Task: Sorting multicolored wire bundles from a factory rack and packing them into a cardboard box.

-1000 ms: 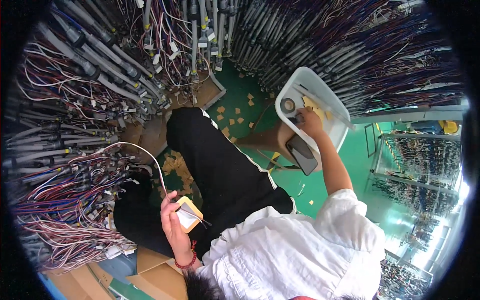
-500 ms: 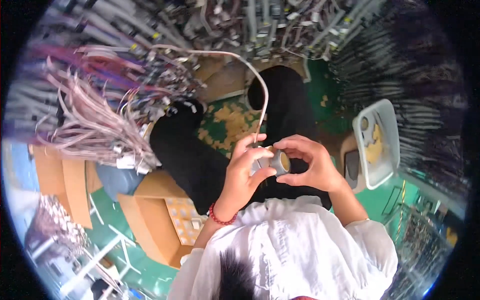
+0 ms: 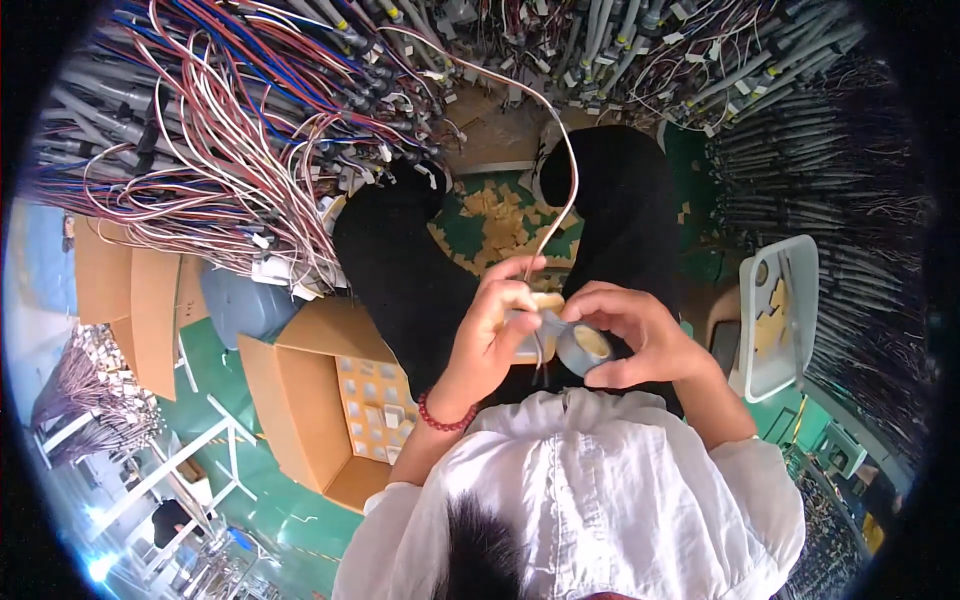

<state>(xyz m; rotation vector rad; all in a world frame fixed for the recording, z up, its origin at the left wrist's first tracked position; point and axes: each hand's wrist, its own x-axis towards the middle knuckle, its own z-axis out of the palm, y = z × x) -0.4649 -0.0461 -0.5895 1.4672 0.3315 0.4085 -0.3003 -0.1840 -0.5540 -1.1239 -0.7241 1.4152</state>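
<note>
My left hand [image 3: 490, 325], with a red bead bracelet on the wrist, pinches a thin white-and-brown cable [image 3: 572, 170]. The cable arcs down from the bundles at the far side, and its loose ends [image 3: 541, 370] hang below my fingers. My right hand [image 3: 645, 338] curls its thumb and fingers round a roll of grey tape [image 3: 583, 352], whose core shows pale inside. A short grey strip spans from the roll to the cable. A small tan piece [image 3: 547, 300] shows between my hands; I cannot make out its kind.
Wire bundles [image 3: 250, 150] fill the far left, and grey cables hang at the right. An open cardboard box [image 3: 300, 400] with packed parts stands at left, beside a blue stool [image 3: 245, 305]. A white bin [image 3: 775, 375] is at right. Tan scraps [image 3: 500, 225] litter the green floor.
My hands have moved slightly apart. The tape roll has shifted right and down with my right hand, and the strip between roll and cable now shows. The whole view has shifted too.
</note>
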